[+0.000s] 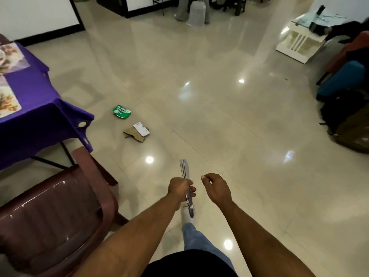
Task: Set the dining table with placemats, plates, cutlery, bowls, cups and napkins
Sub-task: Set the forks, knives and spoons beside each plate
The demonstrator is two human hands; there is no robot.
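Left hand (180,189): fingers curled round a bundle of cutlery (186,183), slim metal pieces stacked flat, long ends pointing away from the body, held out over bare floor. Right hand (216,188): just beside the left, apart from the bundle, fingers loosely curled, holding nothing.

Bench (34,100): far left, draped in a purple cloth whose corner hangs down past the edge. Placemats (8,100): pale, printed with a floral pattern, lying flat on the cloth near the left frame edge.

Chair (60,206): dark reddish-brown glossy plastic, curved armrest, standing between the bench and the person.

Floor (199,96): polished cream tiles, reflective, wide open stretch ahead and to the right. Green packet (121,111) and torn cardboard (135,132): on the tiles near the bench corner, close together but apart.

White low table (301,40): glass-topped, far right. Bags (347,108): dark, heaped along the right edge.
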